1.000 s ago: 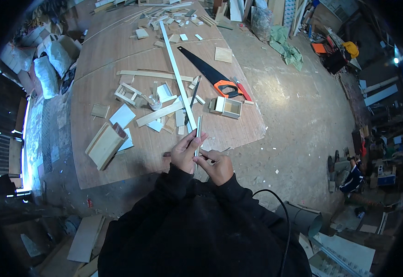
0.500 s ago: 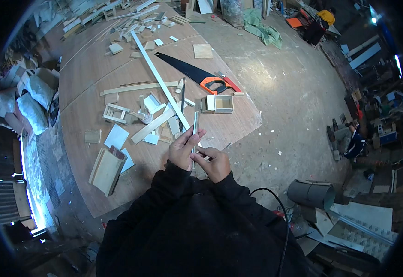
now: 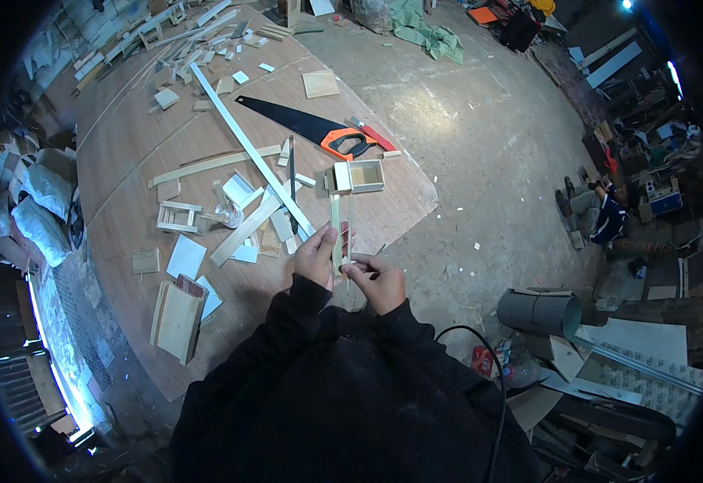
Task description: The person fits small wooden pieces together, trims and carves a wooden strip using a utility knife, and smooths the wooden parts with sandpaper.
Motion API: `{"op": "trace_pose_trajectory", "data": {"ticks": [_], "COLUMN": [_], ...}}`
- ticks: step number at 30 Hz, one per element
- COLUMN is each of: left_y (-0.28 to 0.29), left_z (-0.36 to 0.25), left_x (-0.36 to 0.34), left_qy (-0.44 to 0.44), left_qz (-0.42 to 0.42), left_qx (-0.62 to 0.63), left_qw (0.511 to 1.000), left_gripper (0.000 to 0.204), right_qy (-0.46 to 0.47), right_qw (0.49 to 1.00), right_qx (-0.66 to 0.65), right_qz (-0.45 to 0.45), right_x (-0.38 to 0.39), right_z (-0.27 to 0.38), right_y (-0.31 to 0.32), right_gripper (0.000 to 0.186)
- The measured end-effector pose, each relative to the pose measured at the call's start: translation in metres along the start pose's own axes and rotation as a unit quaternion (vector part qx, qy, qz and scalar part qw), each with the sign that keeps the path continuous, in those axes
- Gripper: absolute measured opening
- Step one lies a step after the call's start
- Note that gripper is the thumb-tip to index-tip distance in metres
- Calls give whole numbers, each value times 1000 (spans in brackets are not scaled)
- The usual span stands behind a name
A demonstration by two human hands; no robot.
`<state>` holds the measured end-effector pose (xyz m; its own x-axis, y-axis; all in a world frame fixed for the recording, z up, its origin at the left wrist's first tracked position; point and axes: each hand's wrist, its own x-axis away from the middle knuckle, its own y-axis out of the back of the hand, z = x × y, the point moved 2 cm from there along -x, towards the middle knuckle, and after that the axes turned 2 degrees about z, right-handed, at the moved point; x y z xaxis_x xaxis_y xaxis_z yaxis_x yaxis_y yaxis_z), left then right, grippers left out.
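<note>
My left hand (image 3: pixel 314 261) is closed around a narrow pale wood strip (image 3: pixel 335 216) held upright near the table's front edge. Beside it, my right hand (image 3: pixel 379 285) pinches a thinner strip (image 3: pixel 350 211) between thumb and fingers. A narrow gap separates the two strips along their upper parts; their lower ends are partly hidden by my fingers. Just beyond them lies a small open wooden box (image 3: pixel 366 175). A long white-edged strip (image 3: pixel 247 146) slants across the table, its near end close to my left hand.
On the wooden table (image 3: pixel 118 137) lie a handsaw (image 3: pixel 295 121) with an orange handle, a red-handled tool (image 3: pixel 377 137), a small wooden frame (image 3: pixel 179 217) and a thick block (image 3: pixel 177 322). Offcuts pile up at the far end. A person (image 3: pixel 609 213) sits at the far right.
The two strips, together before, are now apart, with the thinner one shifted right in my right hand. The whole scene has slid left in view as the head turned.
</note>
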<state>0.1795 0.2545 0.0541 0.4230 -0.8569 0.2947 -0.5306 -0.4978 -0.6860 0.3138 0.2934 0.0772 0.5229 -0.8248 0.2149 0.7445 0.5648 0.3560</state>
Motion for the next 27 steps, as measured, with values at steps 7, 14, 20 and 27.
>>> {"op": "trace_pose_trajectory", "data": {"ticks": [7, 14, 20, 27], "left_y": [54, 72, 52, 55], "left_z": [40, 70, 93, 104], "left_x": [-122, -244, -301, -316], "left_qy": [61, 35, 45, 29], "left_qz": [-30, -27, -20, -49], "left_qx": [-254, -534, -672, -643], "left_qw": [965, 844, 739, 764], "left_gripper": [29, 30, 27, 21], "right_qy": [-53, -112, -117, -101], "right_qw": [985, 976, 979, 989], "right_qx": [-139, -127, -122, -93], "right_qz": [-91, -134, -116, -59], "right_x": [-18, -49, -118, -212], "right_z": [-39, -88, -116, -125], "right_y": [54, 126, 185, 243], "right_gripper": [29, 31, 29, 27]}}
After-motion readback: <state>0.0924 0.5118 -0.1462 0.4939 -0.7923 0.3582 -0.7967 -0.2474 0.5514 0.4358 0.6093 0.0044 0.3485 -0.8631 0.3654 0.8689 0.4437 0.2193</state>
